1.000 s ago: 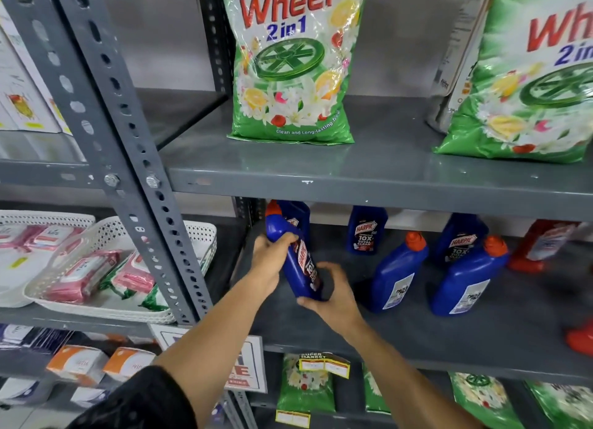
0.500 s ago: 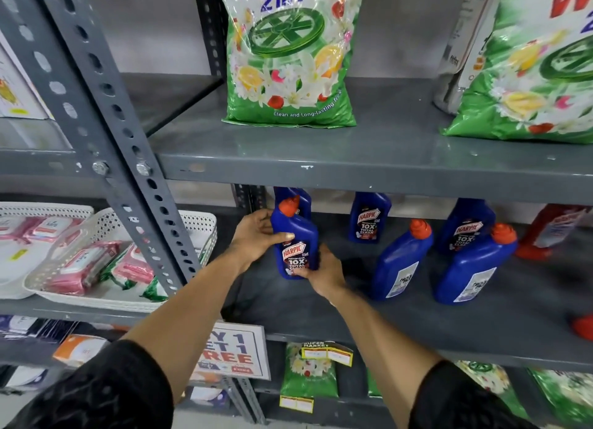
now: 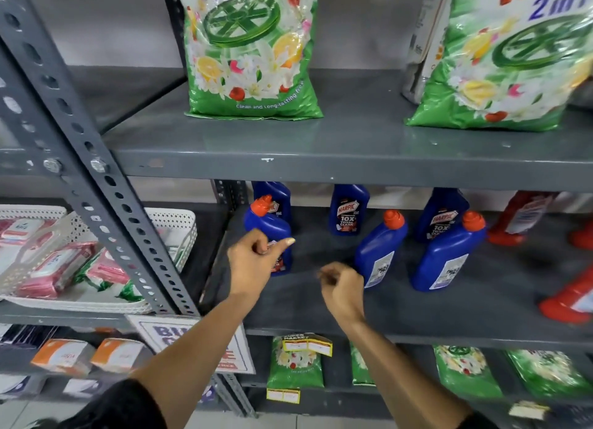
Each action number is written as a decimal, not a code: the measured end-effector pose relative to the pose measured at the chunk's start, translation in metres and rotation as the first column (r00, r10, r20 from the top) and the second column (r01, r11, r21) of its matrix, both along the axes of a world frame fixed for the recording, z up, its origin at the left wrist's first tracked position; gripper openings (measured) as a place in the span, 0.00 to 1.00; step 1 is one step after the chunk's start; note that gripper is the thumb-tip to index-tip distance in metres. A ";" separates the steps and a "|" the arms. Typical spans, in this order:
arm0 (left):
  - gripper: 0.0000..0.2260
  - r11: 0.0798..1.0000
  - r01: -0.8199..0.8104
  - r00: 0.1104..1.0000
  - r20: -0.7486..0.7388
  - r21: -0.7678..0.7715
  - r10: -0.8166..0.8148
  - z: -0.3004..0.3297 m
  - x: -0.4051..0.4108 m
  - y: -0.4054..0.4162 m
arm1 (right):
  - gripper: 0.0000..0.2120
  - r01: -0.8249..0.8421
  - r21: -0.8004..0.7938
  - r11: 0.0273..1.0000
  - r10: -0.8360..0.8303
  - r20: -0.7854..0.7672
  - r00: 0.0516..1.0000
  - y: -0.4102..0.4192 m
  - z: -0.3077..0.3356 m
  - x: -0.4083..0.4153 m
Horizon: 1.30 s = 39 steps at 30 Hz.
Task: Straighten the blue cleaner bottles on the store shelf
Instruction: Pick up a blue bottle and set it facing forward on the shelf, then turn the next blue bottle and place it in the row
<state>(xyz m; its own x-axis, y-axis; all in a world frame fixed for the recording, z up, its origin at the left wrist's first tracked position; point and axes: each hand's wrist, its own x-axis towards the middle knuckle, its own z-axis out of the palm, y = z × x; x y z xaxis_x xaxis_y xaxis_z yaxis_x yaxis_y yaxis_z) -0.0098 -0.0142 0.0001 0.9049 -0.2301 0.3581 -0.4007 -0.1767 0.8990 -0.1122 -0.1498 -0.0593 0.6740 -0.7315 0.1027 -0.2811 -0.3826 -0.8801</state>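
Several blue cleaner bottles with orange caps stand on the middle grey shelf (image 3: 417, 313). The front-left bottle (image 3: 268, 225) stands upright, its label partly hidden behind my left hand (image 3: 253, 263). That hand has its fingers curled and thumb out, and grips nothing. My right hand (image 3: 343, 289) is loosely curled and empty, just left of the front-middle bottle (image 3: 380, 249), which shows its back label. The front-right bottle (image 3: 449, 252) also faces backward. Three more bottles stand behind: back-left (image 3: 276, 194), back-middle (image 3: 349, 210) and back-right (image 3: 442, 216), the last two with front labels showing.
Red bottles (image 3: 519, 216) stand and lie at the shelf's right end. Green detergent bags (image 3: 253, 53) sit on the shelf above, low over the bottle tops. A perforated grey upright (image 3: 106, 184) and a white basket (image 3: 179, 233) of packets are to the left.
Both hands let go of the front-left bottle, which now stands upright. My right hand moved right toward the front-middle bottle. The camera view tilted down slightly.
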 end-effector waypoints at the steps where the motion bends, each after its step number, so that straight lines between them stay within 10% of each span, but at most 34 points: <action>1: 0.23 0.997 0.068 0.997 0.024 0.030 -0.069 -0.003 -0.008 -0.010 | 0.06 0.040 -0.014 0.999 -0.040 0.000 0.999 -0.005 -0.002 -0.011; 5: 0.12 0.919 0.367 0.928 -0.123 0.144 -0.352 -0.013 -0.033 -0.062 | 0.07 0.207 -0.121 0.971 -0.210 -0.009 0.978 -0.035 -0.009 -0.048; 10: 0.26 0.797 0.549 0.835 -0.212 0.251 -0.508 -0.007 -0.054 -0.118 | 0.06 0.303 -0.139 0.943 -0.303 0.023 0.953 -0.079 -0.008 -0.069; 19: 0.18 0.794 0.604 0.766 -0.328 0.071 -0.553 -0.012 -0.039 -0.132 | 0.25 -0.274 0.402 0.874 0.262 0.085 0.961 -0.122 -0.002 -0.067; 26: 0.21 0.875 0.439 0.698 -0.536 -0.203 -0.474 0.003 -0.056 -0.138 | 0.22 0.204 -0.132 0.970 -0.186 0.137 0.973 -0.079 0.011 -0.056; 30: 0.23 0.935 0.265 0.701 -0.619 -0.234 -0.353 0.009 -0.059 -0.147 | 0.23 0.202 -0.312 0.928 -0.158 0.159 0.974 -0.067 0.016 -0.057; 36: 0.15 0.864 0.203 0.599 -0.639 -0.460 -0.481 0.011 -0.047 -0.137 | 0.48 -0.199 0.222 0.955 0.192 0.053 0.980 -0.085 0.017 -0.051; 39: 0.15 0.815 0.280 0.596 -0.573 -0.508 -0.562 0.018 -0.040 -0.132 | 0.36 -0.292 0.409 0.865 0.282 0.086 0.956 -0.099 0.029 -0.051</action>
<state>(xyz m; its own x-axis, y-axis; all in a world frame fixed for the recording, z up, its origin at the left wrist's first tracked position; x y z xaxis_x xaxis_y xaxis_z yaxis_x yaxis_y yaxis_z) -0.0498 -0.1463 0.0180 0.7446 -0.6452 -0.1710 0.3878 0.2096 0.8976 -0.1628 -0.2484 -0.0305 0.8618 -0.4853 -0.1479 -0.1928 -0.0437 -0.9803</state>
